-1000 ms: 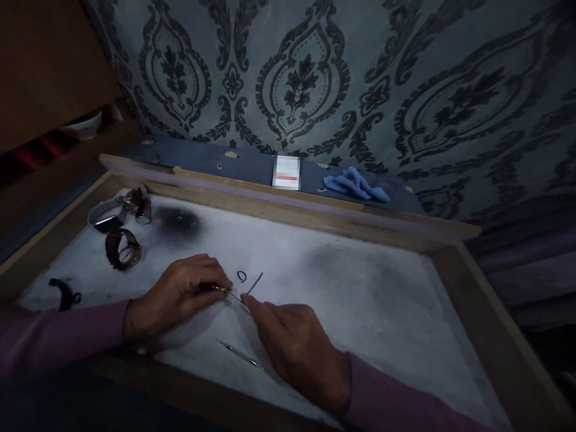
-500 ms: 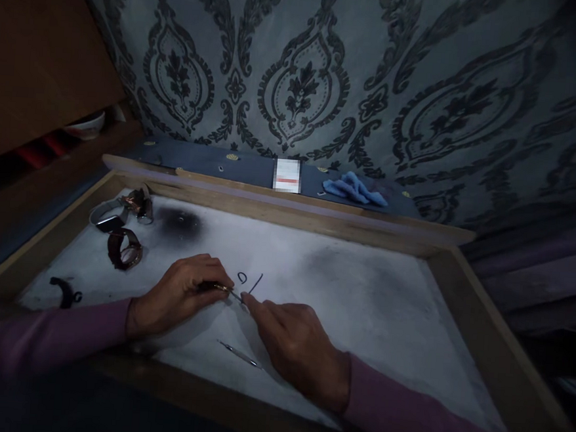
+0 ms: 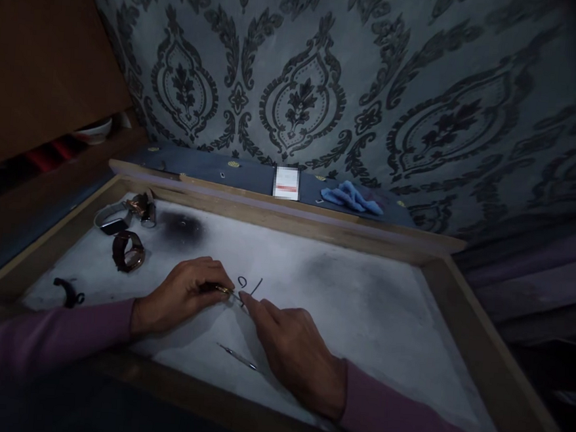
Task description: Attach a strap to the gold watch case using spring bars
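My left hand (image 3: 184, 294) is closed around a gold-coloured watch (image 3: 222, 290), mostly hidden by the fingers. My right hand (image 3: 298, 351) pinches a thin metal tool (image 3: 236, 296), its tip against or very near the gold edge. Just past the fingertips lie a small dark loop (image 3: 242, 282) and a thin dark strip (image 3: 257, 286) on the white surface. Nearer to me, a slim silver pen-like tool (image 3: 239, 356) rests between the hands.
A wooden-rimmed tray (image 3: 441, 279) surrounds the work. At its left are a brown-strapped watch (image 3: 128, 252), a watch with a pale band (image 3: 113, 219), another watch (image 3: 143, 207) and a curved black strap (image 3: 68, 291). Behind the rim sit a white box (image 3: 286, 182) and a blue cloth (image 3: 351, 197).
The view has tilted up slightly, showing more wall. Both hands keep nearly the same grip and place, with the tool still at the gold edge.
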Action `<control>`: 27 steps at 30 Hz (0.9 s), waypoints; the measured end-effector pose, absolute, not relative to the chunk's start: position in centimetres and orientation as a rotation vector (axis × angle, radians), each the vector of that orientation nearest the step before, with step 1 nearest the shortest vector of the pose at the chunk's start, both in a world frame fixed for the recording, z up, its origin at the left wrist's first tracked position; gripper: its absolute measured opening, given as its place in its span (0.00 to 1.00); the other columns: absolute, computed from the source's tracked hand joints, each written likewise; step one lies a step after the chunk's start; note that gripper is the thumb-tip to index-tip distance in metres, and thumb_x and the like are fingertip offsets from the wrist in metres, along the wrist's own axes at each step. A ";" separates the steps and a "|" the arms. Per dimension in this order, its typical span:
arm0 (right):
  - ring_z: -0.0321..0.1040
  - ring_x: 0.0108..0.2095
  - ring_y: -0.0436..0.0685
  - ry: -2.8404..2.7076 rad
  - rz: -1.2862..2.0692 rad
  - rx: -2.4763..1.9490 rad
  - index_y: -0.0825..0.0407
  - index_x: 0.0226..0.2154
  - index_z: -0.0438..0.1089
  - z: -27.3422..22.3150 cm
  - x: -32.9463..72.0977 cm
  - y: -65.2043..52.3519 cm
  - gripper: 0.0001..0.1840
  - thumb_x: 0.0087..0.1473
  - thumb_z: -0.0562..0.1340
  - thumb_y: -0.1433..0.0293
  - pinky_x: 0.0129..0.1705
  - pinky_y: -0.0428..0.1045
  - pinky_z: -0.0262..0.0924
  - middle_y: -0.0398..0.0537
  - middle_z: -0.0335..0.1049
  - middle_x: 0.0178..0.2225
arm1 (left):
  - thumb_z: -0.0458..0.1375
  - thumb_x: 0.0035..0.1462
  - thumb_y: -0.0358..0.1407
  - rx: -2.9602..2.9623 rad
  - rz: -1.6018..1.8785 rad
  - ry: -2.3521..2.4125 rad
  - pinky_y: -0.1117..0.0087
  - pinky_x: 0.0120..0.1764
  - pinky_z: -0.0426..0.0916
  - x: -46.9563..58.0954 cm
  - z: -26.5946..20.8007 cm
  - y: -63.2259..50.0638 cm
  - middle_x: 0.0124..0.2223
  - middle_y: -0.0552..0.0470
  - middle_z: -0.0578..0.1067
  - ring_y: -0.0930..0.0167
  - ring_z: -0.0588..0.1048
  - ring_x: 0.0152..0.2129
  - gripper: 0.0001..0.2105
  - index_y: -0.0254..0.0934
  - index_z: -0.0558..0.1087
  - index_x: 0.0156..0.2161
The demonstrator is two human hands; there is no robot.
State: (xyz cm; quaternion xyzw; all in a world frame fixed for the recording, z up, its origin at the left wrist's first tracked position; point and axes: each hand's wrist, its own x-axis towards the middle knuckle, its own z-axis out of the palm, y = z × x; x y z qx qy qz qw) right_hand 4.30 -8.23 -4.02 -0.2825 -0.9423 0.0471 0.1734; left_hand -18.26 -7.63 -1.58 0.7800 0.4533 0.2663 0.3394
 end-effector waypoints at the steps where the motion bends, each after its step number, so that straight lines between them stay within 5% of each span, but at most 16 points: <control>1: 0.64 0.20 0.51 -2.668 0.153 -0.814 0.62 0.55 0.60 -4.1 4.3 -8.2 0.25 0.54 0.50 0.85 0.20 0.47 0.54 0.48 0.73 0.27 | 0.56 0.60 0.31 2.025 0.692 1.180 0.69 0.36 0.65 -18.2 -1.5 -7.6 0.34 0.50 0.76 0.70 0.72 0.32 0.06 0.36 0.76 0.36; 13: 0.70 0.25 0.52 -2.493 0.672 -0.868 0.57 0.57 0.60 -4.0 4.5 -8.1 0.27 0.55 0.48 0.82 0.26 0.47 0.64 0.53 0.77 0.35 | 0.57 0.59 0.32 1.980 0.717 1.186 0.71 0.34 0.64 -18.2 -1.7 -7.4 0.32 0.51 0.75 0.71 0.72 0.31 0.05 0.36 0.76 0.36; 27: 0.67 0.23 0.51 -2.585 0.380 -0.821 0.58 0.60 0.56 -5.1 4.5 -8.1 0.30 0.55 0.50 0.84 0.23 0.46 0.59 0.52 0.76 0.34 | 0.57 0.59 0.31 2.003 0.723 1.165 0.70 0.35 0.63 -18.3 -2.0 -7.4 0.32 0.52 0.75 0.71 0.72 0.31 0.05 0.37 0.76 0.36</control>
